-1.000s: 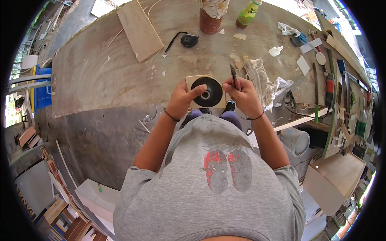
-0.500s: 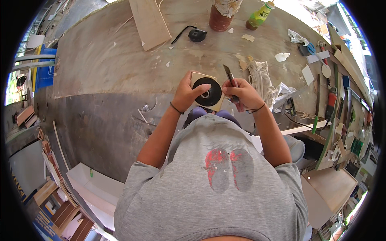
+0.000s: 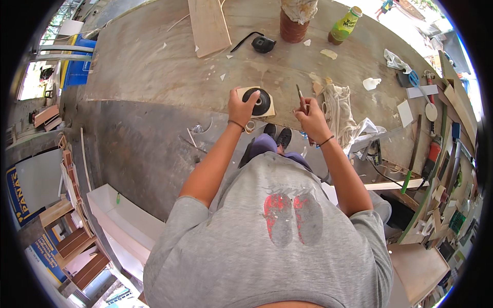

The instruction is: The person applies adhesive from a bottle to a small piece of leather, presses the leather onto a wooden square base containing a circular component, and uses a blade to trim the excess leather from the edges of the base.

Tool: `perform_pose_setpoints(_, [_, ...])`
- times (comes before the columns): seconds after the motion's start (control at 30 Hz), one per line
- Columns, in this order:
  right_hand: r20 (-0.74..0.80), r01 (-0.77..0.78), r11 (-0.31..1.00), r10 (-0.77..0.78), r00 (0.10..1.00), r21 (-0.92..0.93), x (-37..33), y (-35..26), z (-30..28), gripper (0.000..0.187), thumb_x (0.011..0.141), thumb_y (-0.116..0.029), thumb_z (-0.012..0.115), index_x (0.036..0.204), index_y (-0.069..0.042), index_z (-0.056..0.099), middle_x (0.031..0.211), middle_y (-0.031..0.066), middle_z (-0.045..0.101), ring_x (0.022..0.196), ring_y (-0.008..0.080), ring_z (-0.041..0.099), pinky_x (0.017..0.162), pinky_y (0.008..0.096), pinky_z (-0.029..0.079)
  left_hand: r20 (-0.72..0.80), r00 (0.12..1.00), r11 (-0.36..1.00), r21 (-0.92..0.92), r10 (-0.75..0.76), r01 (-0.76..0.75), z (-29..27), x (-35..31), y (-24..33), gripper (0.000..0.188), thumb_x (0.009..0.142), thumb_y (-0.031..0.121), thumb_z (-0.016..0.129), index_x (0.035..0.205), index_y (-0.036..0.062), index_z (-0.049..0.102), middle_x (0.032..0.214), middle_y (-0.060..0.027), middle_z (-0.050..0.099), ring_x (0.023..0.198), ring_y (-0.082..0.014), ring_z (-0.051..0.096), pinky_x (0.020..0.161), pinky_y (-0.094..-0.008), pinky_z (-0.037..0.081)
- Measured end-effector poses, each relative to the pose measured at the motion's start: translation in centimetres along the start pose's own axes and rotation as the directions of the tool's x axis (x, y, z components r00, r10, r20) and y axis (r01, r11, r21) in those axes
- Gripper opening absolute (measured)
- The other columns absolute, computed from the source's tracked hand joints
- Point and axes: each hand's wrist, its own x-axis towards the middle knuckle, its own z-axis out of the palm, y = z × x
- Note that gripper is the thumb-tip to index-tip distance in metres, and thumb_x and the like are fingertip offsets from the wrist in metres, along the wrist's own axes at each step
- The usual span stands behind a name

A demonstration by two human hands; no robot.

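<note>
My left hand is closed on the edge of a small square of pale board, with its thumb lying over a black disc. The disc has a hole at its centre and rests flat on the board. Both are at the near edge of the worktable. Just to the right, my right hand grips a utility knife with its blade pointing up and away. Knife and board are apart. A crumpled off-white cloth lies beside my right hand.
Further back are a wooden plank, a black tape measure, a reddish-brown container and a green-labelled bottle. Tools crowd the right side, among them a red power tool. A long white box stands at lower left.
My hands have drawn apart, and the knife has moved away from the board's right edge. The board and disc now sit farther from my body. The whole view has shifted slightly.
</note>
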Motion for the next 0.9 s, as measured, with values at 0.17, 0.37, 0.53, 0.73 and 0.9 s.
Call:
perform_pose_setpoints(0.17, [0.208, -0.225, 0.974, 0.216, 0.954, 0.022, -1.2, -0.7, -0.5, 0.026, 0.09, -0.01, 0.052, 0.114, -0.001, 0.048, 0.083, 0.006, 0.059, 0.069, 0.0129, 0.059, 0.058, 0.0293, 0.049, -0.104, 0.933, 0.83, 0.497, 0.345, -0.252, 1.0, 1.5, -1.1, 0.059, 0.08, 0.037, 0.067, 0.119, -0.0038, 0.05, 0.112, -0.0264, 0.058, 0.106, -0.0399, 0.057, 0.091, -0.0424, 0.046])
perform_pose_setpoints(0.37, [0.1, 0.173, 0.951, -0.152, 0.983, -0.258, 0.1, 1.8, 1.0, 0.019, 0.092, -0.016, 0.049, 0.104, -0.001, 0.048, 0.079, 0.0304, 0.06, 0.079, 0.0497, 0.056, 0.069, 0.0545, 0.043, -0.176, 0.962, 0.625, 0.78, 0.208, 0.007, 2.2, 1.4, -0.8, 0.049, 0.085, 0.047, 0.059, 0.112, 0.0058, 0.056, 0.116, -0.0144, 0.052, 0.111, -0.0344, 0.048, 0.09, -0.0481, 0.039])
perform_pose_setpoints(0.53, [0.201, 0.256, 0.903, -0.195, 0.96, -0.344, 1.9, 1.2, 2.5, 0.019, 0.089, -0.013, 0.051, 0.102, 0.001, 0.047, 0.078, 0.0302, 0.06, 0.077, 0.049, 0.057, 0.069, 0.055, 0.043, -0.27, 0.903, 0.659, 0.752, 0.333, -0.018, 2.1, 2.1, -1.4, 0.037, 0.088, 0.043, 0.056, 0.1, 0.0084, 0.058, 0.11, -0.0121, 0.053, 0.107, -0.0336, 0.048, 0.087, -0.0475, 0.036])
perform_pose_setpoints(0.73, [0.273, 0.238, 0.88, -0.131, 0.953, -0.41, 3.2, -0.1, 3.7, 0.019, 0.089, -0.015, 0.048, 0.096, 0.002, 0.048, 0.08, 0.0309, 0.061, 0.079, 0.0496, 0.058, 0.072, 0.0558, 0.044, 0.215, 0.824, 0.558, 0.645, 0.524, -0.523, 1.1, 1.4, -1.2, 0.039, 0.088, 0.042, 0.055, 0.107, 0.0086, 0.059, 0.113, -0.0105, 0.056, 0.109, -0.0312, 0.049, 0.089, -0.0454, 0.036])
perform_pose_setpoints(0.9, [0.29, 0.225, 0.877, -0.103, 0.951, -0.425, 4.0, 0.4, 4.8, 0.018, 0.087, -0.013, 0.047, 0.099, 0.001, 0.049, 0.079, 0.0313, 0.06, 0.077, 0.0507, 0.057, 0.071, 0.0562, 0.044, 0.196, 0.821, 0.494, 0.716, 0.536, -0.493, 1.4, 1.7, -1.2, 0.032, 0.089, 0.036, 0.052, 0.105, 0.0088, 0.06, 0.114, -0.0106, 0.057, 0.108, -0.0316, 0.05, 0.09, -0.0458, 0.037])
